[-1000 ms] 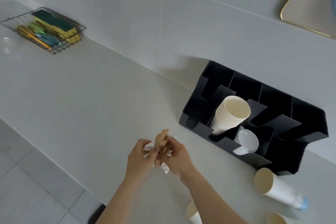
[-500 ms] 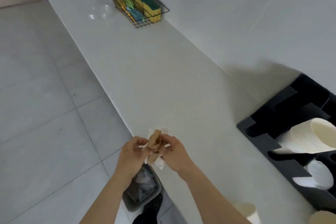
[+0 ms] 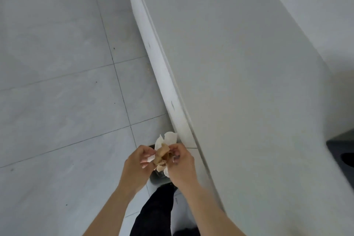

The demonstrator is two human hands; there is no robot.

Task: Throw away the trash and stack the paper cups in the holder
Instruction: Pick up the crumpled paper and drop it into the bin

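Your left hand (image 3: 137, 168) is closed on the left side of the trash (image 3: 162, 154), a wad of white tissue and brown paper, with white edges showing between thumb and fingers. Your right hand (image 3: 182, 165) pinches the same wad from the right, fingertips curled into the brown paper. The wad sits between both hands, held off the countertop (image 3: 249, 82) and out over the floor (image 3: 57, 82), just left of the counter's front edge.

Below the hands a dark bin (image 3: 158, 176) shows only in part; its rim is mostly hidden behind your wrists, so confirm the opening before letting go. Judged from this, the step is the drop. Compress the wad first, since loose tissue flaps stand up at the top and could catch air or snag. Bring both hands squarely over the opening, then open them together.

Your dark-clothed leg (image 3: 153, 212) stands close against the bin; keep it from nudging the bin. At far right, a dark corner of the cup holder (image 3: 341, 151) rests on the countertop, well apart. No cups are in view.
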